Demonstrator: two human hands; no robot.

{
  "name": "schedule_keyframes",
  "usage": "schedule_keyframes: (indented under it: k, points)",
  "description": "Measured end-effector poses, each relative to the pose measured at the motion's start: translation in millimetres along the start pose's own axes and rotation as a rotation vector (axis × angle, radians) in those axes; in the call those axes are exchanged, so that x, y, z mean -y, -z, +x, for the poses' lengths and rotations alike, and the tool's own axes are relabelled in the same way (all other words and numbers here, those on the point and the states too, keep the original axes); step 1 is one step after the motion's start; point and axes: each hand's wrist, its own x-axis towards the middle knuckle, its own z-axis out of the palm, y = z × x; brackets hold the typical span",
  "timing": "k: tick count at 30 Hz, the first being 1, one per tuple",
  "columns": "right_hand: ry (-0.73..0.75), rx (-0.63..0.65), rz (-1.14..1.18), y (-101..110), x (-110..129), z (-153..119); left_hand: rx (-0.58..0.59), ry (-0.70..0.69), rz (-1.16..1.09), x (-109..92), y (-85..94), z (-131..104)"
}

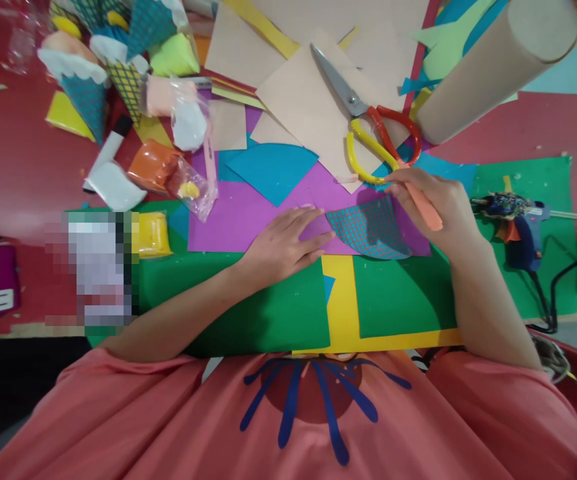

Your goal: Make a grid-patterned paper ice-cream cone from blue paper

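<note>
My left hand (288,243) lies flat on the purple sheet (228,220), fingers stretched out. Its fingertips are at the pointed left end of a fan-shaped piece (372,230), blue with a criss-cross line pattern. Above the right part of that piece, my right hand (438,203) is closed on a peach-coloured stick (424,203), whose exact kind I cannot make out. Just beyond the right fingertips lie large scissors (353,100) with one red and one yellow handle, blades apart. A plain blue fan-shaped piece (273,167) rests further back on the purple sheet.
Patterned cones with white wavy rims (81,93) and packets of coloured clay (153,167) crowd the back left. A cardboard tube (493,73) stands at the back right. A blue glue gun (525,233) with its cord lies right, on a green sheet (558,193). Beige card (288,87) covers the back.
</note>
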Motion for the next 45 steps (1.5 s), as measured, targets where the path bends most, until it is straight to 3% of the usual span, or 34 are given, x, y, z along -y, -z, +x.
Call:
schedule_keyframes:
  k: [4, 9, 16, 20, 25, 28, 32, 36, 42, 45]
  points:
    - [-0.009, 0.053, -0.051, -1.9, 0.2, -0.3, -0.022, -0.022, 0.005, 0.0, -0.5, 0.5]
    - [-0.013, 0.092, 0.219, -3.3, 2.1, 0.7, -0.010, 0.007, -0.029, 0.4, -0.6, -0.3]
    - [-0.109, -0.058, 0.778, -17.4, 10.2, 4.5, -0.133, 0.218, -0.411, 0.2, 3.6, 1.2]
    - [-0.204, -0.065, 0.867, -32.3, 18.6, 5.2, -0.194, 0.327, -0.676, 0.1, 1.5, 1.9]
    - [-0.208, -0.055, 0.959, -42.9, 25.9, 4.7, -0.230, 0.344, -0.685, 1.0, 0.7, 2.5]
    - [-0.159, -0.119, 0.869, -39.2, 25.3, 3.5, -0.247, 0.343, -0.628, 1.9, 1.6, 2.7]
    - [-0.162, -0.306, 0.698, -31.3, 15.4, 2.4, -0.230, 0.314, -0.570, 2.7, 2.7, 2.6]
    - [-0.062, -0.391, 0.487, -30.1, 2.9, 4.0, -0.304, 0.268, -0.638, 5.8, 1.5, 1.4]
    - [0.134, -0.104, 0.357, -31.4, 0.7, 5.6, -0.381, 0.252, -0.763, 8.9, 0.2, -0.1]
    - [0.232, -0.031, 0.220, -32.7, 1.3, 6.7, -0.376, 0.252, -0.818, 7.5, 0.9, -0.4]
